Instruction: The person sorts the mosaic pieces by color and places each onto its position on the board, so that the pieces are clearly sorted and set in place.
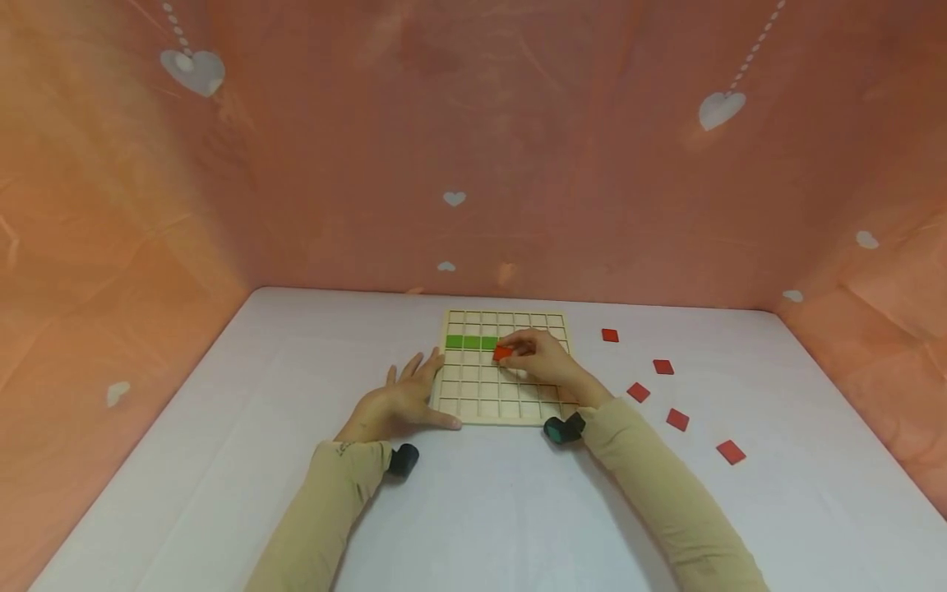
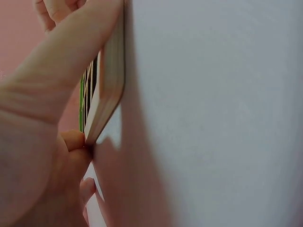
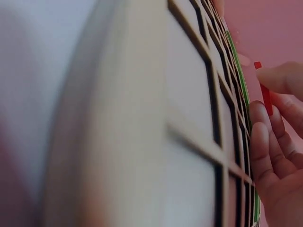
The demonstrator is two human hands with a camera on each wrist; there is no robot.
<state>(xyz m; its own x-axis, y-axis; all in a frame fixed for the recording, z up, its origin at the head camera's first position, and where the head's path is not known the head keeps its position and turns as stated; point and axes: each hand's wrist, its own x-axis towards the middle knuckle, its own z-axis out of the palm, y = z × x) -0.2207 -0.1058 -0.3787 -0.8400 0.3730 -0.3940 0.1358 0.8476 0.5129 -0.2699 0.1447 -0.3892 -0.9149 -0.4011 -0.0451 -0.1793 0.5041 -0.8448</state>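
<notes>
A square wooden grid board (image 1: 469, 390) lies on the white table, with green tiles (image 1: 471, 342) in one of its upper rows. Thumb and fingertips of my right hand (image 1: 545, 360) pinch a red square tile (image 1: 502, 353) over the board, by the end of the green row. The right wrist view shows that red tile (image 3: 266, 97) on edge, a little off the grid surface. My left hand (image 1: 395, 403) is spread at the board's lower left corner, its thumb by the near edge and fingertips at the left edge. Part of the green row is hidden behind my right hand.
Several loose red tiles (image 1: 639, 392) lie scattered on the table to the right of the board. A pinkish-orange cloth (image 1: 473, 148) with white hearts hangs behind and at both sides. Small black devices (image 1: 404, 460) are worn at both wrists.
</notes>
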